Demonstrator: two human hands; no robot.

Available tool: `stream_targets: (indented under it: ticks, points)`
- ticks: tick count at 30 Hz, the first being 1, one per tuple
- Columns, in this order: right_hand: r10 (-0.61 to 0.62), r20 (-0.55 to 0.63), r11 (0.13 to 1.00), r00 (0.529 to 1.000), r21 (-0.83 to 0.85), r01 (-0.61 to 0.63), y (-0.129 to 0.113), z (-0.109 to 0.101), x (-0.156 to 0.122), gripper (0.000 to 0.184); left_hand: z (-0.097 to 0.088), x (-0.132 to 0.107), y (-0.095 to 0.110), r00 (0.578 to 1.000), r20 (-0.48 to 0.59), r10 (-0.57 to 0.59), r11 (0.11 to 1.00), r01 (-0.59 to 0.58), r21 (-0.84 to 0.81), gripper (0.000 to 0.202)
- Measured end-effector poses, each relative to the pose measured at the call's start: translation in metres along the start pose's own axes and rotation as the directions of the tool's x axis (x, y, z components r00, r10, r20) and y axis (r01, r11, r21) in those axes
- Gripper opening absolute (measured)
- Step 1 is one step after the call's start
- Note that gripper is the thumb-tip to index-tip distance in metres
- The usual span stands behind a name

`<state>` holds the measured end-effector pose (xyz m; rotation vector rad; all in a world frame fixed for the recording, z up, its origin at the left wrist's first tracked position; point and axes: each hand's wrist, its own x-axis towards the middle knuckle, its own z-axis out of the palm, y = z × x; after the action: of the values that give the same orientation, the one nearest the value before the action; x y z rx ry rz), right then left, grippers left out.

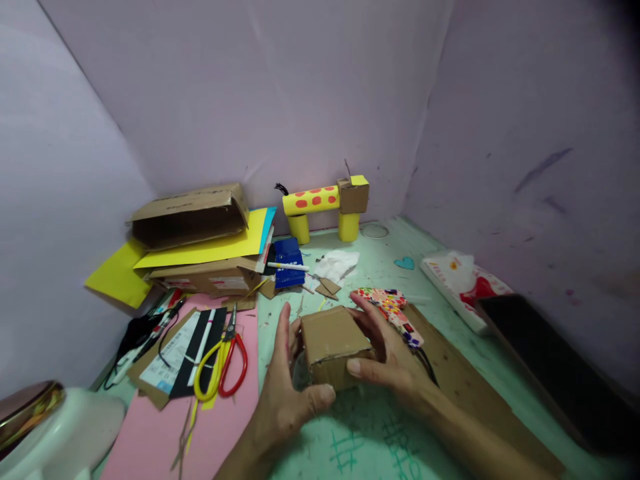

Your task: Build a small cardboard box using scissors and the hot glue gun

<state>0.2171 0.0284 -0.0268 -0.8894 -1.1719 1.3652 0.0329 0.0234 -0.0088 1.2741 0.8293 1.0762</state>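
A small brown cardboard box [333,343] rests on the green table [450,313] in front of me. My left hand [285,393] is wrapped round the box's left side, thumb pressed to its front. My right hand [390,350] grips the box's right side, thumb along the front edge and fingers over the top. Just behind my right hand lies a glue gun with a colourful dotted pattern [393,310], its black cord running under my wrist.
Scissors with yellow and red handles [223,360] lie on pink paper [150,433] at left. Cardboard boxes and yellow sheets [200,247] are stacked behind. A yellow spotted cardboard giraffe [325,203] stands at the back wall. A tissue pack [463,283] and dark slab [545,360] sit at right.
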Motion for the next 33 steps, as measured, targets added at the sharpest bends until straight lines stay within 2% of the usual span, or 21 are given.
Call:
stream_targets:
  ticks: [4, 9, 12, 15, 19, 22, 26, 33]
  points:
    - [0.033, 0.010, 0.999, 0.999, -0.035, -0.032, -0.010, 0.002, 0.000, 0.108, 0.003, -0.002, 0.000, 0.998, -0.051, -0.028, 0.999, 0.031, 0.043, 0.121]
    - [0.046, 0.047, 0.998, 0.998, -0.053, -0.043, -0.016, 0.003, -0.001, 0.106, 0.008, -0.005, 0.002, 0.982, -0.173, -0.079, 0.996, 0.084, 0.021, 0.129]
    - [0.028, 0.069, 0.994, 0.997, -0.103, -0.021, -0.013, 0.002, -0.002, 0.095, 0.006, -0.005, 0.002, 0.986, -0.152, -0.069, 0.996, 0.078, 0.050, 0.127]
    - [-0.032, 0.055, 0.980, 0.998, -0.196, 0.042, -0.011, 0.001, -0.004, 0.074, 0.001, -0.005, 0.001, 0.996, -0.082, -0.028, 0.989, 0.040, 0.140, 0.112]
    - [-0.066, 0.085, 0.966, 0.994, -0.243, 0.085, -0.016, 0.003, -0.007, 0.041, 0.000, -0.004, 0.006, 0.999, -0.032, 0.041, 0.980, -0.034, 0.194, 0.069]
    - [-0.053, 0.078, 0.969, 0.996, -0.238, 0.070, -0.020, 0.003, -0.007, 0.035, 0.003, -0.003, 0.011, 0.996, 0.012, 0.091, 0.967, -0.092, 0.238, 0.048]
    - [-0.059, 0.054, 0.972, 0.997, -0.225, 0.070, -0.019, 0.003, -0.007, 0.033, 0.005, -0.002, 0.012, 0.996, -0.005, 0.092, 0.970, -0.088, 0.227, 0.045]
    - [-0.115, 0.042, 0.968, 0.993, -0.218, 0.121, -0.015, 0.006, -0.010, 0.033, -0.002, -0.008, 0.001, 0.992, -0.077, 0.100, 0.961, -0.076, 0.265, 0.049]
